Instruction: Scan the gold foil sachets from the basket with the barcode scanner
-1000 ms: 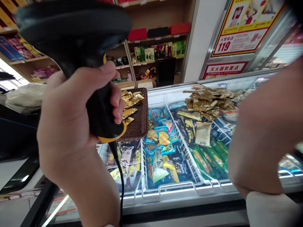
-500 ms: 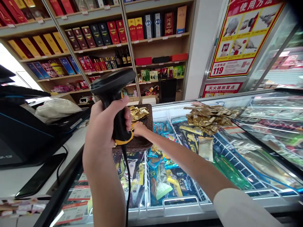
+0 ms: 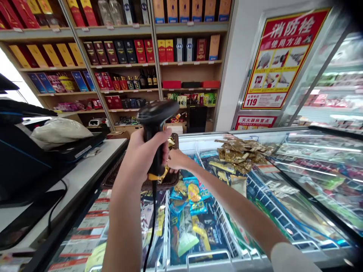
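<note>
The left hand (image 3: 141, 151) gripped a smooth, curved scanner (image 3: 157, 112); the right hand (image 3: 178, 160) — its hold unclear — was over a woven basket (image 3: 169, 184), rim beneath, open air above.

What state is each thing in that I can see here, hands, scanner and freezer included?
Left grip: closed around the scanner's handle
Scanner: held up, head uppermost
Cord: hanging from the handle
Right grip: at the basket, fingers partly hidden
Basket: holding gold packets, partly hidden
Gold pile: loosely heaped
Freezer: stocked with wrapped packs
White bag: crumpled
</note>
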Demonstrator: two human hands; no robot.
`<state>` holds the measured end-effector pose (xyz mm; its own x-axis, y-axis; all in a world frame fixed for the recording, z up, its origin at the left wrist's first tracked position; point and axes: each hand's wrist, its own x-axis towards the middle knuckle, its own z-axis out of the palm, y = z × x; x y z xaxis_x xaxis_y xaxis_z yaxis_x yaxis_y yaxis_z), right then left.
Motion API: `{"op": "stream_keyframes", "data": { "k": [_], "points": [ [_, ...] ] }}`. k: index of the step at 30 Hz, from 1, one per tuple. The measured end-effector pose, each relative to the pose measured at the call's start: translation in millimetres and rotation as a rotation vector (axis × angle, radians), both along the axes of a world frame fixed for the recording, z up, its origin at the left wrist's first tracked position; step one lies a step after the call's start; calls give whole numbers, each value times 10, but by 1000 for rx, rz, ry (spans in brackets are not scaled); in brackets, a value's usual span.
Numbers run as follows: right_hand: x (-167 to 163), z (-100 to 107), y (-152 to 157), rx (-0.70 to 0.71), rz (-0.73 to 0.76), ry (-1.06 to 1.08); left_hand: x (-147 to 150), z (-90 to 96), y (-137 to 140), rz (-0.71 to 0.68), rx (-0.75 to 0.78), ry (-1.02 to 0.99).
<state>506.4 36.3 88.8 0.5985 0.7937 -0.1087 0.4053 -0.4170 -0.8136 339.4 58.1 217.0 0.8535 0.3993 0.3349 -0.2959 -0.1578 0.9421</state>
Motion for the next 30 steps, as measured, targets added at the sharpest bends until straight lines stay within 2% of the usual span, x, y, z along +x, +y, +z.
{"op": "stream_keyframes", "data": {
  "k": [4,8,12,17,19,23,26,30],
  "points": [
    [91,12,-549,2,-11,1,66,-52,-42,0,1,33],
    [186,141,-812,24,-36,-31,127,-96,-130,-42,38,42],
    [367,261,-907,267,-162,-35,175,-103,-177,-24,3,56],
    [605,264,-955,623,-435,-116,231,-99,-197,-20,-28,60],
    [657,264,-949,770,-490,-44,244,-99,-216,-32,-44,69],
    [671,297,-919,1044,-475,182,258,-101,-267,-8,-59,88],
    [641,332,-905,1137,-464,270,271,-113,-287,-18,-60,107],
    [626,362,-910,1188,-490,338,306,-144,-288,-87,-109,139]
  ]
}}
